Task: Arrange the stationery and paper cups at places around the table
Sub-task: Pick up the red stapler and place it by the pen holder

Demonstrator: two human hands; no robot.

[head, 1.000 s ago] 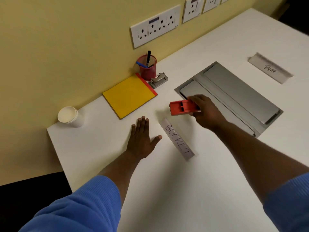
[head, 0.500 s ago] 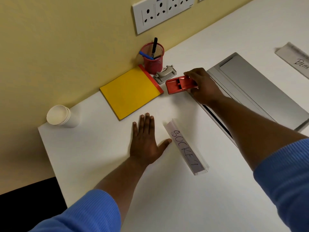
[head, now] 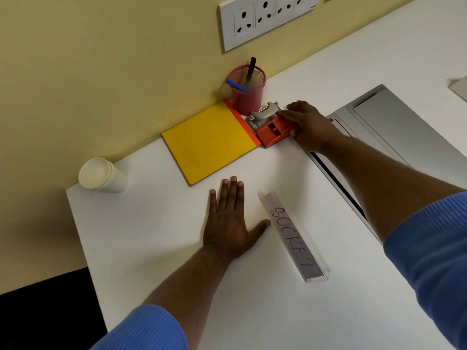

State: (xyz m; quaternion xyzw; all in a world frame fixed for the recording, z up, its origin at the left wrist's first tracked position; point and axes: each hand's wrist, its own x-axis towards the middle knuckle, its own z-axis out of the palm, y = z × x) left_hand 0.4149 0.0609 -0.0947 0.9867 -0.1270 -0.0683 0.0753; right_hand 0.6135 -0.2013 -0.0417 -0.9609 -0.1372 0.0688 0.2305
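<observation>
The pen holder stood by the wall, behind the right edge of the notepad; the hole punch and, before it, the stapler lay just right of the notepad. The cup stack stood well left.

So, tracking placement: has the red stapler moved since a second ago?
Yes. The right hand carried the red stapler away from the grey cable hatch toward the wall; it now lies beside the yellow notepad.

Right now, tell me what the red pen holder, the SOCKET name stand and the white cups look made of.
Red pen holder: likely painted metal mesh; a fine grid shows in its wall. SOCKET name stand: clear glossy plastic, probably acrylic; see-through edges. White cups: matte paper by look, stacked rims visible.
</observation>
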